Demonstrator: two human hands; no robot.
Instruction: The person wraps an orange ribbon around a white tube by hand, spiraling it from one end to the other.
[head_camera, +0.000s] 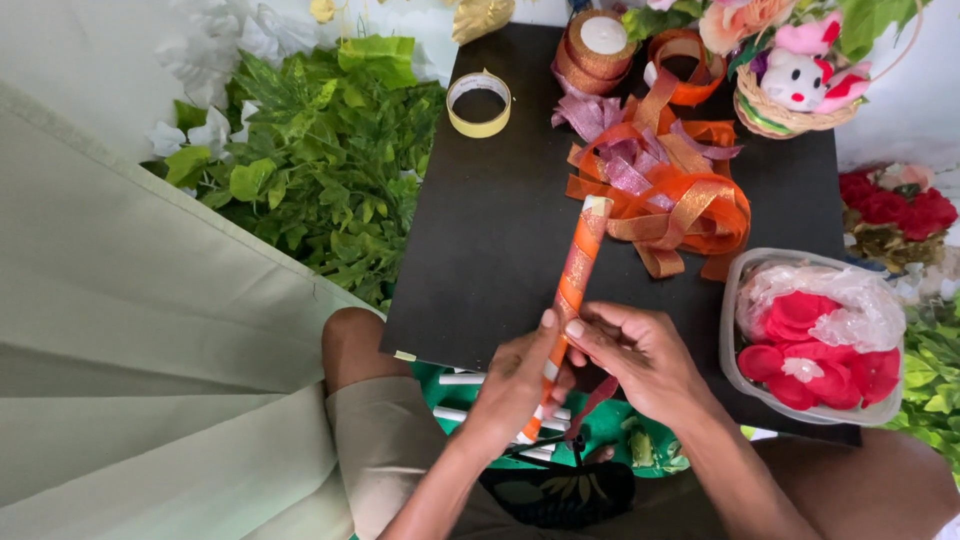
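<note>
Pale green cloth (130, 330) fills left side; leafy green mat (320, 170) beside it. Black board (500, 220) at centre carries work.

Loose orange-gold ribbon heap (665, 190) near board's far right. Clear tub (810, 340) of red petals at right edge. Tape ring (479, 103) near far left corner.

Ribbon-wrapped stick (572, 290) lies over near edge, long axis running away from body, tilted slightly right. Left hand (515, 385) clamped round its lower end; right hand (640, 355) pinches ribbon at mid-stick. Hands close together, touching.
</note>
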